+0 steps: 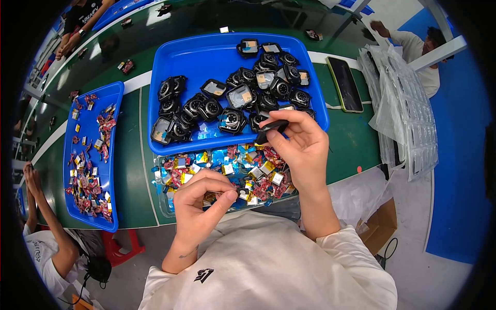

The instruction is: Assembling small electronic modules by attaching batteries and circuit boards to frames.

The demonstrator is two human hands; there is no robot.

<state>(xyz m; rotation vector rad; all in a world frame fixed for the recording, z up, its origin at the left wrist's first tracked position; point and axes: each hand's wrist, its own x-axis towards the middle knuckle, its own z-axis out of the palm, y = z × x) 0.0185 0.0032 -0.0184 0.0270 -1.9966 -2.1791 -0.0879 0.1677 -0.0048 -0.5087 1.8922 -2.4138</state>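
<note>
My right hand (306, 151) is raised over the near right edge of a large blue tray (173, 51). Thumb and fingers pinch a black watch case (272, 129), tilted. My left hand (202, 205) is curled with thumb and forefinger closed together. A small dark bit shows by its thumb tip, but I cannot make out what the fingers hold. Below both hands lies a clear plastic tray (161, 202) heaped with small silver-and-yellow batteries (277, 178) and red circuit parts. Many black smartwatch cases (210, 108) lie in the blue tray, some with backs up.
At left, a narrower blue tray (120, 155) holds similar batteries and red parts. A phone (345, 85) in a green-edged case lies right of the large tray. Stacked clear plastic trays (408, 113) stand beyond it. Co-workers sit at the left and far right; loose parts dot the dark green conveyor (201, 23).
</note>
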